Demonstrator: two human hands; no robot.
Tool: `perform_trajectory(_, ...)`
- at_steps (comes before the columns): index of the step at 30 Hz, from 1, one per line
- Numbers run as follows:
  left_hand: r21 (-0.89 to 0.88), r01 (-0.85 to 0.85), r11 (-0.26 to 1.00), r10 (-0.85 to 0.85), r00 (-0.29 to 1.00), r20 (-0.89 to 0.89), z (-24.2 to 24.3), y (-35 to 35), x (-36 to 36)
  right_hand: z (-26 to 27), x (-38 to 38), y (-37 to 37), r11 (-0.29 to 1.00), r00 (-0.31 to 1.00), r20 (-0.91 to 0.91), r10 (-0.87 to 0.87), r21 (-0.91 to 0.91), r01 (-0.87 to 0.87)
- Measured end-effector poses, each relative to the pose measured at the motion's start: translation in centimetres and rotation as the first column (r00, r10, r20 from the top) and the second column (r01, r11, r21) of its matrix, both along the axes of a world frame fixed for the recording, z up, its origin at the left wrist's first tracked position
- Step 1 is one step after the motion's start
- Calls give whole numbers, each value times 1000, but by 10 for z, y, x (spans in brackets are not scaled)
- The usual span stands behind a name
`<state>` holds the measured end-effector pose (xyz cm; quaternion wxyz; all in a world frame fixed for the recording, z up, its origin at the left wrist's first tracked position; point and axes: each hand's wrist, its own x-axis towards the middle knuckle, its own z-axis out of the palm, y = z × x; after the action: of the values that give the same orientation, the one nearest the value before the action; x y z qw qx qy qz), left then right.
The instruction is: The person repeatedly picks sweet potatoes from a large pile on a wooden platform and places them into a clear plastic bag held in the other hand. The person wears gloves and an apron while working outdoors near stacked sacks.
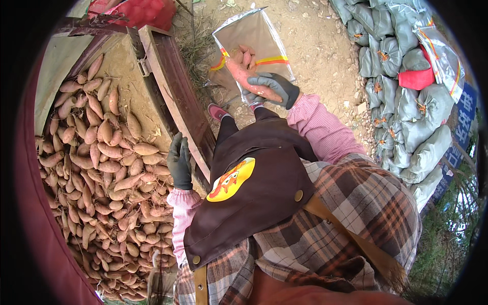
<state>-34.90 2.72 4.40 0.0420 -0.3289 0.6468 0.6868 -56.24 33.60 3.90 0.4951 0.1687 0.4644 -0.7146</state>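
Note:
My right hand (pixel 276 88), in a dark grey glove, holds a long sweet potato (pixel 244 78) above an open clear plastic bag (pixel 244 32) with red and yellow stripes. Several sweet potatoes (pixel 247 59) lie inside that bag, which rests on the ground. My left hand (pixel 179 160), gloved too, is held with nothing in it beside the wooden side board of a truck bed or cart (pixel 175 95). Left of it lies a large heap of sweet potatoes (pixel 110 167) with thin roots.
A red mesh sack (pixel 146 13) stands at the top left. Stacked grey-green sacks (pixel 404 99), tied with orange string, line the right side, with a red cloth (pixel 417 78) and another clear bag (pixel 444 57) on them. Dry grass (pixel 194 42) and dirt ground (pixel 320 49) lie around the open bag.

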Motion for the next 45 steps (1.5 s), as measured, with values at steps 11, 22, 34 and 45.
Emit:
perform_trajectory(11, -471, 102, 876, -60, 993, 104, -52, -6, -8, -7, -48, 91, 984, 995, -87, 43, 176, -27)
perform_trajectory(22, -879, 448, -164, -220, 852, 475, -119, -131, -129, -310, -108, -2, 847, 956, -247, 156, 531, -1)
perform_trajectory(34, -962, 268, 50, -252, 936, 248, -136, -126, -143, -354, -119, -16, 896, 971, -105, -214, 374, 238)
perform_trajectory(45, -896, 213, 390, -90, 977, 193, -87, -56, -81, -24, -101, -174, 932, 587, -756, 289, 363, 9)
